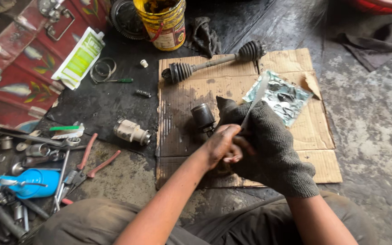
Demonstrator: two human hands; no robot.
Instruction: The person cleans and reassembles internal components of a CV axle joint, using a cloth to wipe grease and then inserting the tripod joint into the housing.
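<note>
Both hands meet over the greasy cardboard sheet (296, 172). The right hand (268, 145), in a dark knitted glove, is wrapped around something hidden inside its grip, and a thin grey blade-like strip (256, 102) sticks up out of it toward the torn foil packet (280, 96). The bare left hand (223, 147) is clenched against the glove, fingers curled at the base of that strip — whether it pinches the strip or the hidden part cannot be told.

Just beside the hands, touching the glove's far side, sits a dark cylindrical joint housing (203, 115). It looks heavy, stiff metal and slick with grease, so it would be best taken around its barrel with the gloved hand, not with bare fingertips. The strip looks thin and springy, safer held low near its root.

Further back lies the drive shaft (214, 61) with two ribbed rubber boots; a yellow bucket (164, 27) stands beyond, and red-handled pliers (91, 163) lie left.
</note>
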